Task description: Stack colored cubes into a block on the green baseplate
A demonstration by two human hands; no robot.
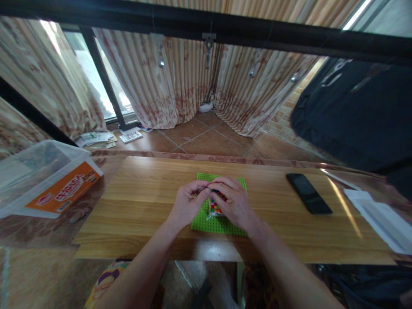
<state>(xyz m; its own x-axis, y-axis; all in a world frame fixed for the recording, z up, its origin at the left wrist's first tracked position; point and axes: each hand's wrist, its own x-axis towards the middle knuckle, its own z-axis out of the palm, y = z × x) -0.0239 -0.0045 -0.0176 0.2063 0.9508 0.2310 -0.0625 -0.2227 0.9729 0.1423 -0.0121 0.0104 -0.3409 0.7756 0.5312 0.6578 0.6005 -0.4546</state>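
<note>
A green studded baseplate [202, 221] lies on the wooden table, under both hands. Above its middle is a small clear plastic packet [215, 207] showing many coloured squares, perhaps little bricks. My left hand [192, 199] is closed in a pinch, thumb and fingertips meeting at the packet's upper left edge. Curled over the packet's top and right side, my right hand [233, 199] pinches at the same spot, its fingertips touching those of the left. The fingers hide the upper part of the packet.
A black phone [309, 193] lies on the right of the wooden table [135, 206], with white paper [380, 219] beyond it. At the left stands a clear plastic bin [58, 180] with an orange label. A dark bar [193, 23] with hanging clips crosses above, before striped curtains [180, 81].
</note>
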